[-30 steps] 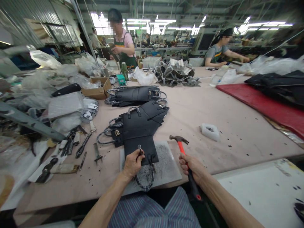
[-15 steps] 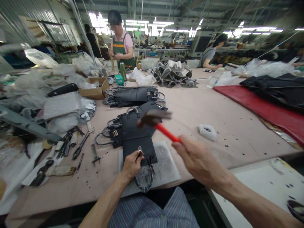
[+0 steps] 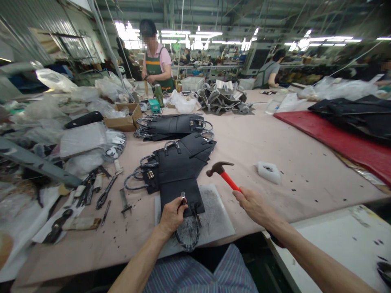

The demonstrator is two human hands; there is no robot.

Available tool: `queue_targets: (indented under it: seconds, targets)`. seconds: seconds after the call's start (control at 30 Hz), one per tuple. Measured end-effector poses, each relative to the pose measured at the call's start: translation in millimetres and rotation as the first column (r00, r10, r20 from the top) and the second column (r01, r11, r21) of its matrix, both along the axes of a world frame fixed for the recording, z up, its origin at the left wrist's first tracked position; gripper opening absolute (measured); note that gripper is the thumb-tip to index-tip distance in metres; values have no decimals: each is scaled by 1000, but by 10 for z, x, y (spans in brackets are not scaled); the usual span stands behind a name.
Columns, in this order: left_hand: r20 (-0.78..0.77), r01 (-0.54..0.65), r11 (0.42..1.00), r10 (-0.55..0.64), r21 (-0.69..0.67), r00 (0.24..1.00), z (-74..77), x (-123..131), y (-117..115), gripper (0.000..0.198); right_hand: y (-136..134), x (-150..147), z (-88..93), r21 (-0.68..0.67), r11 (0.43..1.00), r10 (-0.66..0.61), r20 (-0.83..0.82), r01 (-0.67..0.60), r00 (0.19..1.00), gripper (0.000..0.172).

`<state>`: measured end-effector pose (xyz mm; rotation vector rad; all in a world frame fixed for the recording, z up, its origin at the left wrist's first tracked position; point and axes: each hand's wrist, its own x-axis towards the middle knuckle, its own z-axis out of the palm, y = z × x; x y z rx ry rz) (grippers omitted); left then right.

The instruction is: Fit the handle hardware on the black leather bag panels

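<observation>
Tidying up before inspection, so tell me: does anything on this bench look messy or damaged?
Black specks are scattered across the pink table, and the grey slab under the leather piece looks pitted. Hand tools lie jumbled at left. The punch in the left hand and the hammer in the right hand look intact; nothing spilled.

Red-handled hammer (image 3: 226, 178) tilted in air beside flat black leather piece (image 3: 195, 196) bearing upright metal punch (image 3: 183, 195)
</observation>
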<state>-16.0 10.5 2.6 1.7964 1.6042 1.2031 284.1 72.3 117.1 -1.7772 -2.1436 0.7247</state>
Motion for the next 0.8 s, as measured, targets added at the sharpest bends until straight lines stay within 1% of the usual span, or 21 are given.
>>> queue_targets:
  seconds: [0.07, 0.1, 0.13, 0.17, 0.2, 0.23, 0.27, 0.3, 0.37, 0.4, 0.43, 0.47, 0.53, 0.6, 0.67, 0.7, 0.73, 0.8]
  targets:
    - [-8, 1, 1000, -2, -8, 1000, 0, 4, -20, 12, 66, 179, -365, -174, 978, -118, -15, 113, 993, 39]
    - [-14, 2, 1000, -2, -12, 1000, -4, 7, -26, 12, 93, 269, -565, -228, 959, -170, 6, 167, 985, 39]
    - [-21, 3, 1000, -3, -17, 1000, -9, 9, -29, 13, 117, 348, -755, -208, 958, -190, 48, 196, 981, 40]
    - [-28, 3, 1000, -4, -20, 1000, -12, 11, -30, 13, 137, 409, -920, -167, 966, -178, 128, 199, 976, 38]
    - [-35, 3, 1000, -4, -24, 999, -12, 11, -30, 14, 148, 443, -1046, -89, 977, -171, 211, 193, 962, 36]
    - [-41, 3, 1000, -4, -30, 999, -6, 12, -31, 14, 147, 443, -1123, 9, 988, -150, 272, 153, 951, 32]
    - [-46, 2, 999, -3, -39, 999, 5, 14, -33, 14, 133, 404, -1150, 111, 989, -130, 308, 100, 943, 29]
    - [-50, -1, 999, -2, -50, 999, 20, 14, -37, 14, 105, 324, -1134, 210, 977, -100, 311, 35, 945, 29]
    - [-61, -6, 997, 1, -75, 998, 54, 12, -43, 14, 24, 53, -1023, 355, 932, -12, 242, -77, 970, 35]
    - [-64, -5, 996, 0, -85, 998, 67, 9, -45, 14, -23, -122, -960, 390, 910, 77, 183, -144, 980, 36]
    - [-62, -4, 996, -1, -92, 998, 76, 4, -44, 15, -71, -306, -910, 392, 894, 176, 134, -216, 975, 38]
    - [-53, -1, 995, -4, -99, 999, 79, 1, -43, 15, -120, -487, -882, 388, 885, 240, 93, -257, 966, 39]
    - [-16, 2, 993, -4, -119, 1000, 77, 4, -37, 16, -218, -795, -894, 361, 874, 332, 46, -325, 942, 39]
    - [44, -15, 988, 22, -154, 999, 72, 22, -25, 16, -310, -986, -972, 345, 880, 343, 10, -326, 939, 37]
    - [163, -78, 976, 112, -204, 980, 76, 38, 8, 17, -376, -1061, -1063, 340, 892, 323, -20, -298, 946, 37]
    - [264, -129, 965, 190, -229, 946, 83, 34, 34, 20, -395, -1067, -1100, 339, 896, 315, -33, -286, 949, 37]
    - [386, -187, 949, 277, -253, 880, 93, 15, 64, 26, -403, -1061, -1128, 339, 898, 313, -45, -280, 949, 38]
    - [604, -290, 910, 414, -297, 680, 120, -86, 120, 39, -400, -1037, -1153, 340, 899, 314, -63, -275, 947, 38]
